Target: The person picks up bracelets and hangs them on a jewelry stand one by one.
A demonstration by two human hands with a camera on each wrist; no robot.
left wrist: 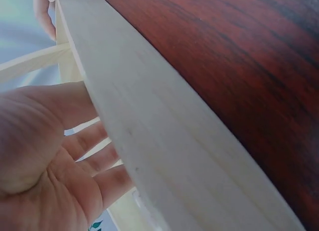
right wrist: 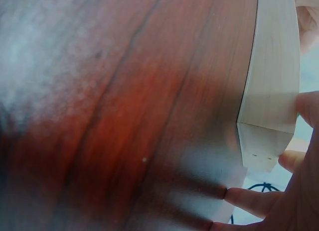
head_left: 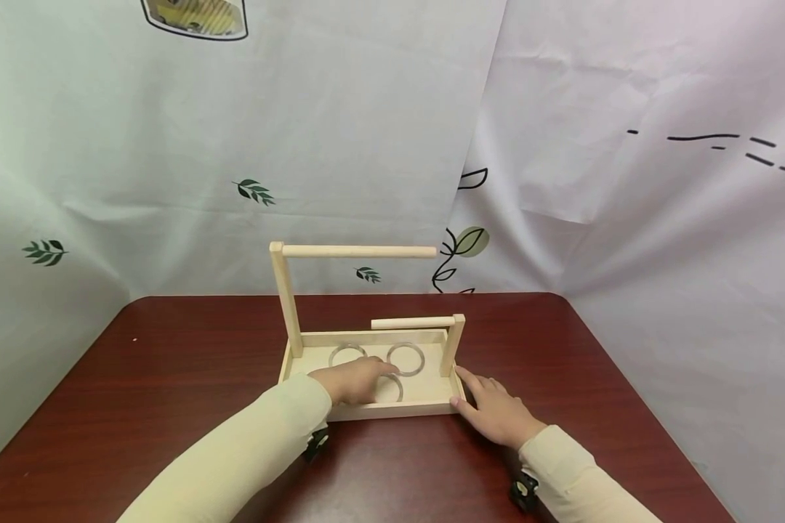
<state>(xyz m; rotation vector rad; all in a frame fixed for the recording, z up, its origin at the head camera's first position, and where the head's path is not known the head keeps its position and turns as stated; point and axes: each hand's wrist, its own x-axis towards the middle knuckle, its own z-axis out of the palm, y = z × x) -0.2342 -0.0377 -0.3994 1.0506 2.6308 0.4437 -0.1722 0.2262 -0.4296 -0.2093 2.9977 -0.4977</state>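
Observation:
A pale wooden tray stands on the table, and three clear rings lie flat inside it: a left ring, a right ring and a front ring. My left hand reaches over the front wall, down by the front ring and partly covering it. In the left wrist view its fingers extend loosely behind the wall, tips hidden. My right hand touches the tray's right end, thumb near the front corner. Its other fingers stretch out, some down to the tabletop.
At the tray's left end rises a tall post with a long horizontal bar. A shorter post at the right end carries a lower bar pointing left. Beneath is a dark red wooden table; a white printed cloth hangs behind.

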